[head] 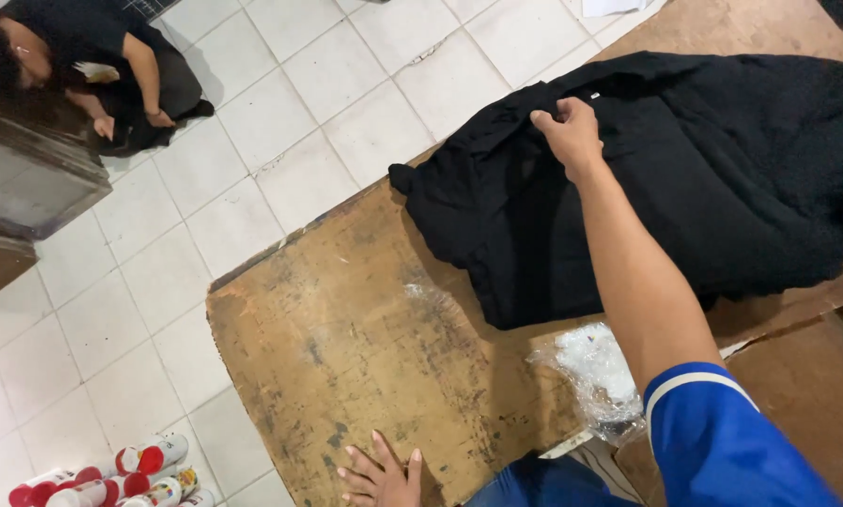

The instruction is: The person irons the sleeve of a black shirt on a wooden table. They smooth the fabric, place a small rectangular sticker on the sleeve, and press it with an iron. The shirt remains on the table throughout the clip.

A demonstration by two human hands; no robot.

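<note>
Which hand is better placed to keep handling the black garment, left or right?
Right, likely. The right hand already pinches the black garment on the worn wooden board. The left hand rests flat at the board's near edge, well away from the cloth.

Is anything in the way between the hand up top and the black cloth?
No. The right hand is already pinching a fold of the black cloth, with nothing between them. The left hand rests flat on the worn wooden board, apart from the cloth.
</note>
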